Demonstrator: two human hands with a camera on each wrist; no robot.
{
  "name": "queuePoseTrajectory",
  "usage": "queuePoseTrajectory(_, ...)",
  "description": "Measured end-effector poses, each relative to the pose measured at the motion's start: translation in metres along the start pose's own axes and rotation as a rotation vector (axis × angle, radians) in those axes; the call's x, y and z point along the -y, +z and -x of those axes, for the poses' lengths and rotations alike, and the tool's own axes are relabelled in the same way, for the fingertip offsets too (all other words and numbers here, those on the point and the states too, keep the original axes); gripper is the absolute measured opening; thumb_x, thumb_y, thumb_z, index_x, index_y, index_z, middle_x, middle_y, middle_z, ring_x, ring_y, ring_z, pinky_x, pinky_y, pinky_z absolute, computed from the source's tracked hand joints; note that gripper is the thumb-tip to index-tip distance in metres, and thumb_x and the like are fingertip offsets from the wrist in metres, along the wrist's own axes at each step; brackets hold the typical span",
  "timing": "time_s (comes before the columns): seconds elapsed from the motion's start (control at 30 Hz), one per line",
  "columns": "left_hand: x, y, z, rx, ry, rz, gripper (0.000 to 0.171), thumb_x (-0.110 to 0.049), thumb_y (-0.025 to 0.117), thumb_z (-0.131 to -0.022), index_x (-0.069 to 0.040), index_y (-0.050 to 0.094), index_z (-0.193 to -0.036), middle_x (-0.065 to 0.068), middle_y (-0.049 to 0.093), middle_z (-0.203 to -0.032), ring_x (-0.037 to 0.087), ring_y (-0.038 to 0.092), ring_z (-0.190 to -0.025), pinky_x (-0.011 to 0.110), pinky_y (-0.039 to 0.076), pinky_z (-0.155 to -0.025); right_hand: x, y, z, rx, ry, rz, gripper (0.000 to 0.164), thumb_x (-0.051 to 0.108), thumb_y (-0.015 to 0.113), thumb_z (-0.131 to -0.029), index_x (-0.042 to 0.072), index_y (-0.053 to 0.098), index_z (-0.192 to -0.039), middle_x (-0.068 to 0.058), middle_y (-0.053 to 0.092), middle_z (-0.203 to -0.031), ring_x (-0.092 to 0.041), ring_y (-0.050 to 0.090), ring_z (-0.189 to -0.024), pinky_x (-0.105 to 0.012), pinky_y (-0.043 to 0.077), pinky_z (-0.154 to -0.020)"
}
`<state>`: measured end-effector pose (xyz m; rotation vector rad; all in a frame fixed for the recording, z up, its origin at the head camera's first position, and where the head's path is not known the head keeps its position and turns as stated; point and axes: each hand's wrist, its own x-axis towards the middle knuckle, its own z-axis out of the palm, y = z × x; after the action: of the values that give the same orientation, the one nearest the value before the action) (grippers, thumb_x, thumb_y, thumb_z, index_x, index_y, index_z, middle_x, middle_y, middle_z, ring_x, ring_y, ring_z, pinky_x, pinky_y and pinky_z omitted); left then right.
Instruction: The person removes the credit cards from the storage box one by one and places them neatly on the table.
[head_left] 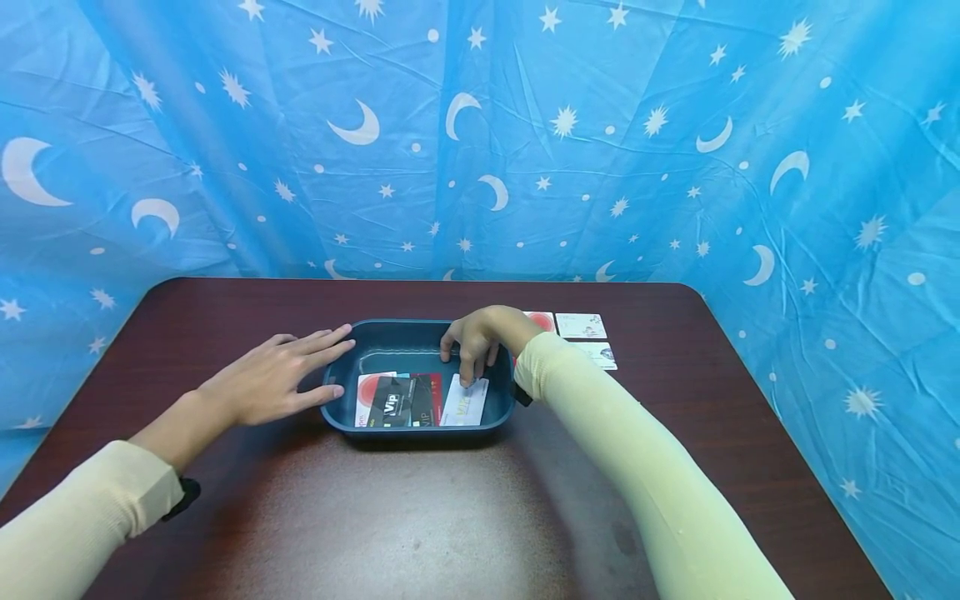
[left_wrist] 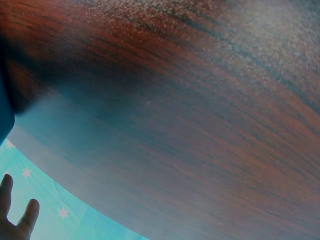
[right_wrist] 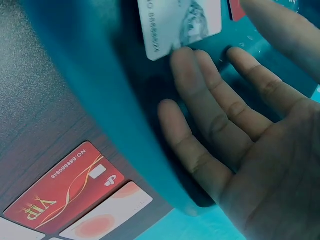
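Inside the dark blue tray [head_left: 405, 357], my right hand [head_left: 478, 337] reaches down from the right rim. One fingertip touches the top edge of a white VIP card [head_left: 467, 405], while the thumb stands apart from it. In the right wrist view, the fingers [right_wrist: 197, 85] are loosely bent beside that white card [right_wrist: 182, 25]. Left of it in the tray lie a black VIP card [head_left: 390, 403], a red and dark card [head_left: 437, 392] and a white card with a red circle [head_left: 366, 390]. My left hand [head_left: 281, 377] is spread at the tray's left rim, fingertips close to it.
Right of the tray, several cards lie on the brown table [head_left: 420, 517], among them two white cards [head_left: 581, 326]. A red VIP card [right_wrist: 65, 185] and a red-circle card [right_wrist: 107, 214] lie beside the tray's outer wall. A blue star-and-moon curtain [head_left: 480, 150] hangs behind.
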<state>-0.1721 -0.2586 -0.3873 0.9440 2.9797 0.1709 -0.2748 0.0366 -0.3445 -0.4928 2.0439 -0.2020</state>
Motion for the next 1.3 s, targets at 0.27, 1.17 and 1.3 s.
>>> queuePoseTrajectory(0.27, 0.000, -0.001, 0.000, -0.004, 0.001, -0.002, 0.073, -0.052, 0.059, -0.094, -0.009, 0.043, -0.151, 0.015, 0.036, -0.158, 0.039, 0.041, -0.139, 0.065, 0.035, -0.105, 0.004, 0.004, 0.002, -0.057, -0.064, 0.109, 0.040, 0.009, 0.073, -0.090, 0.016, 0.063, -0.127, -0.004, 0.059, -0.114, -0.016, 0.065, -0.094, -0.040, 0.053, -0.090)
queuePoseTrajectory(1.17, -0.001, 0.000, -0.001, -0.001, 0.002, -0.006, 0.073, -0.052, 0.058, -0.094, -0.010, 0.043, -0.151, 0.015, 0.036, -0.158, 0.039, 0.041, -0.139, 0.065, 0.035, -0.105, 0.001, 0.014, 0.026, -0.253, -0.247, 0.269, 0.024, -0.009, 0.063, -0.089, 0.008, 0.076, -0.101, -0.005, 0.069, -0.092, -0.014, 0.061, -0.077, -0.022, 0.054, -0.069)
queuePoseTrajectory(1.3, -0.001, 0.001, -0.001, 0.000, -0.001, -0.009, 0.073, -0.053, 0.058, -0.094, -0.010, 0.043, -0.152, 0.015, 0.036, -0.158, 0.038, 0.041, -0.139, 0.065, 0.035, -0.106, 0.001, 0.014, 0.030, -0.252, -0.277, 0.277, 0.022, -0.009, 0.064, -0.089, 0.007, 0.076, -0.099, -0.005, 0.070, -0.092, -0.014, 0.063, -0.076, -0.023, 0.056, -0.071)
